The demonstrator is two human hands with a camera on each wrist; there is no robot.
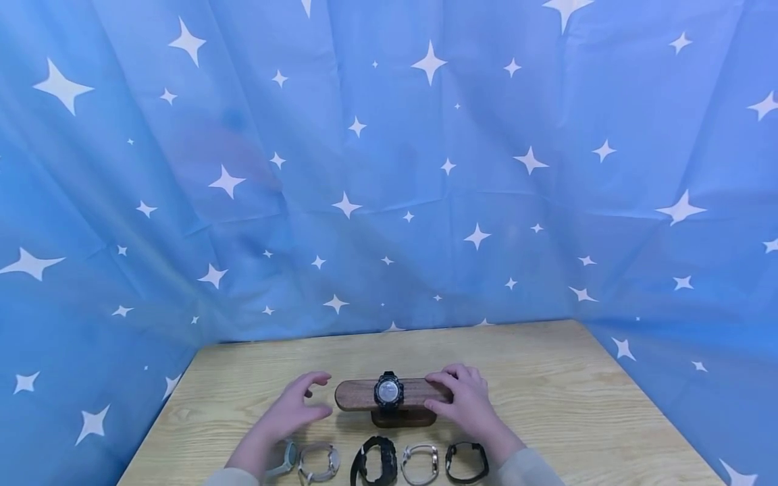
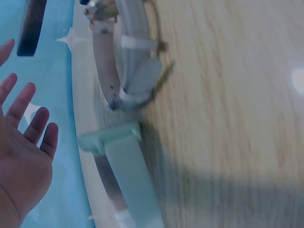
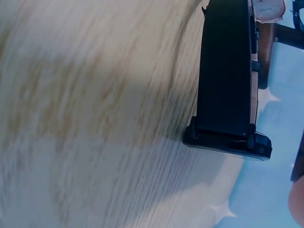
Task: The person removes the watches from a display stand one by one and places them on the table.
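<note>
A dark wooden watch stand (image 1: 358, 395) with a rounded bar on a short base stands mid-table. A black digital watch (image 1: 388, 391) is strapped round the middle of its bar, face to the front. My right hand (image 1: 464, 401) grips the bar's right end, fingers over the top and thumb at the front. Just off the left end is my left hand (image 1: 292, 408), fingers and thumb spread apart, holding nothing. In the left wrist view its fingers (image 2: 21, 107) show loosely extended, with the stand's dark end (image 2: 32, 31) beyond them.
Along the near side lie several watches: a mint green one (image 2: 130, 175), a greyish one (image 1: 319, 462), a chunky black one (image 1: 389, 462), a pale one (image 1: 419, 464) and a slim black one (image 3: 225, 71). A blue starred curtain (image 1: 389, 169) surrounds the wooden table (image 1: 571, 405).
</note>
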